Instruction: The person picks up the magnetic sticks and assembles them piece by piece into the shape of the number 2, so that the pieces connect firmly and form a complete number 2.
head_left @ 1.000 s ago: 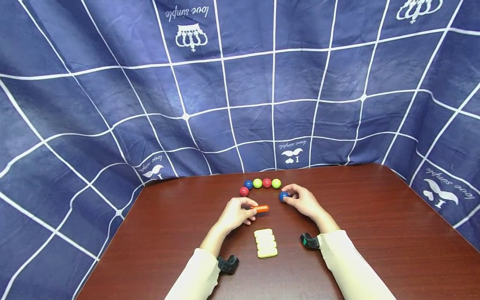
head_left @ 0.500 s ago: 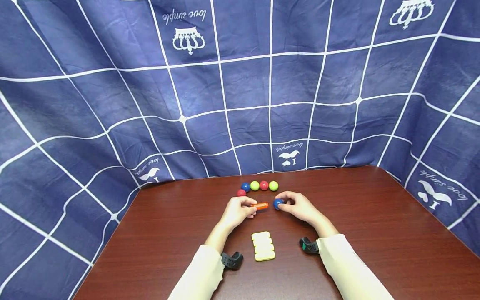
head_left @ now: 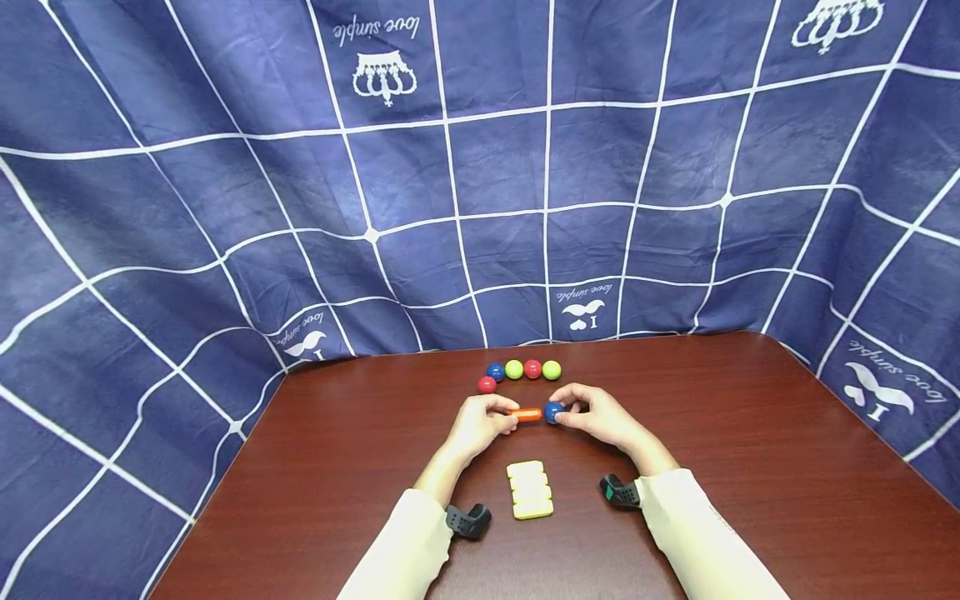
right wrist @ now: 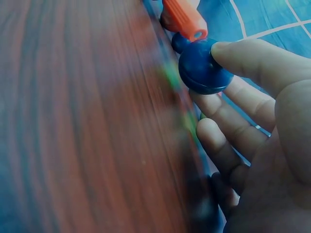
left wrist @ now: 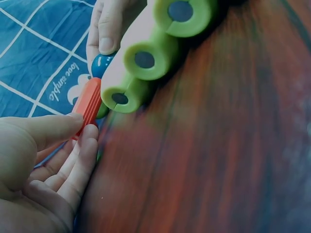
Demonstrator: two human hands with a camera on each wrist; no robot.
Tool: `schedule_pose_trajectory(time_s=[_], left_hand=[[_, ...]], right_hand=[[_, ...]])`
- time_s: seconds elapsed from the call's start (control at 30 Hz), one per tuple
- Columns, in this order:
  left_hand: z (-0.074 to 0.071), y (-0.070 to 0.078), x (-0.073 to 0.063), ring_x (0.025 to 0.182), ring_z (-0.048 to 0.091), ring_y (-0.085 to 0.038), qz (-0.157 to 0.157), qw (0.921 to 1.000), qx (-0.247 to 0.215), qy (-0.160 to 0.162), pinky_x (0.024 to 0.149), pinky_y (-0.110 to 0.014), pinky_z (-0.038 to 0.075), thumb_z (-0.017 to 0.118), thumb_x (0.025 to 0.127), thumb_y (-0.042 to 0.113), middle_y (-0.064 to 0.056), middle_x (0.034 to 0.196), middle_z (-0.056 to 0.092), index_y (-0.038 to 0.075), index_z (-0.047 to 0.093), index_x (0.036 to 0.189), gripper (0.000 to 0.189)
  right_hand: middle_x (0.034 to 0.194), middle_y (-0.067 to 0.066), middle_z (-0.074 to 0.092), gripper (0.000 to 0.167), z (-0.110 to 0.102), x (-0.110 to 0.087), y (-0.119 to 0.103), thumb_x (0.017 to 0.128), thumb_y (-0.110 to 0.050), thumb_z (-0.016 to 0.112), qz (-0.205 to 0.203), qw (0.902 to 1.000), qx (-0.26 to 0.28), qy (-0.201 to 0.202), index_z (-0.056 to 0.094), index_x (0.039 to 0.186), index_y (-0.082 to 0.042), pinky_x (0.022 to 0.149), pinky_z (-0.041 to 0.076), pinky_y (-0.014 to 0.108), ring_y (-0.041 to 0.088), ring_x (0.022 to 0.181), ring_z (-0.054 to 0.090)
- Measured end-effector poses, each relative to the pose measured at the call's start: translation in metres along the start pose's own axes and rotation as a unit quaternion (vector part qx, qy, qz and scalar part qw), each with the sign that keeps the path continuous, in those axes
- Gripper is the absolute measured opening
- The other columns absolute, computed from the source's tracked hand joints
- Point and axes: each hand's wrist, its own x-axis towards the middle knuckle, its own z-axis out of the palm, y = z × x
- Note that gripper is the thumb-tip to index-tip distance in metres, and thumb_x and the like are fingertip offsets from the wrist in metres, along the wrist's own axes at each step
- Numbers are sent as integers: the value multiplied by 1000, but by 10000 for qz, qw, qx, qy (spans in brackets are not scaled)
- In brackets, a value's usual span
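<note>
Stick and ball meet above the table.
The left hand [head_left: 480,425] pinches an orange stick [head_left: 525,413] by one end; the right hand [head_left: 600,414] grips a blue ball [head_left: 553,411] in its fingertips, at the stick's free end, in front of a row of balls [head_left: 522,369].

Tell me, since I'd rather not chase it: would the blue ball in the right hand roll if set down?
Probably: the blue ball looks round and glossy, and the table looks smooth and flat. It seems rigid, keeping shape under the right hand fingers.

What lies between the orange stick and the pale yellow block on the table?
Only bare table between orange stick and pale yellow block; the head view shows it.
</note>
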Motion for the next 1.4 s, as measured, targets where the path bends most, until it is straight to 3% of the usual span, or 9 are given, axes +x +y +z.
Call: schedule_pose_trajectory(time_s=[0.23, 0.57, 0.83, 1.0, 1.2, 1.3, 1.4], left_hand=[[2, 0, 1, 66, 61, -7, 191, 9998, 116, 5, 61, -19, 50, 71, 83, -2, -17, 84, 74, 1, 75, 103, 20], [1, 1, -1, 66, 62, -6, 129, 9998, 146, 70, 60, -20, 50, 70, 84, -2, -15, 80, 74, -1, 73, 102, 18], [1, 2, -1, 63, 60, -7, 40, 9995, 285, 130, 61, -20, 50, 71, 83, -2, -12, 82, 74, 1, 74, 104, 21], [1, 2, -2, 66, 63, -9, 40, 9998, 104, 137, 62, -22, 52, 70, 85, -2, -17, 84, 74, -2, 73, 107, 23], [0, 1, 0, 69, 68, -14, -121, 9984, -532, 160, 68, -31, 61, 69, 90, 2, -27, 91, 72, -7, 69, 112, 24], [-3, 2, 2, 66, 68, -13, -172, 9963, -766, 338, 63, -29, 60, 67, 92, 4, -27, 95, 70, -8, 67, 113, 24], [-7, 4, 5, 61, 64, -11, -90, 9940, -725, 816, 54, -22, 53, 67, 91, 5, -24, 93, 70, -6, 68, 110, 22]], right_hand=[[89, 7, 68, 26, 1, 0, 1, 85, -16, 77, 33, 10000, 90, -8, 70, 109, -10, 67, 43, 21, 13, 75, 54], [101, 10, 70, 35, 1, 0, -1, 86, -18, 77, -72, 9999, 80, -99, 70, 118, -8, 71, 45, 22, 13, 79, 56], [102, 6, 72, 35, 1, -1, 0, 86, -20, 78, -92, 9998, -112, -165, 71, 119, -11, 74, 47, 22, 13, 81, 58], [100, 3, 73, 32, 3, -1, 0, 86, -20, 78, -63, 9997, -218, -124, 72, 116, -13, 72, 46, 23, 10, 77, 58], [100, 3, 72, 30, 3, 0, 2, 87, -19, 77, -58, 9996, -252, -91, 71, 116, -13, 71, 46, 23, 9, 76, 58], [100, 4, 72, 31, 3, 1, 2, 87, -19, 77, -77, 9998, -186, -72, 71, 116, -12, 71, 46, 22, 10, 76, 58], [100, 6, 72, 31, 2, 2, 3, 87, -20, 77, -125, 9998, -160, -34, 71, 116, -12, 72, 46, 22, 11, 77, 57]])
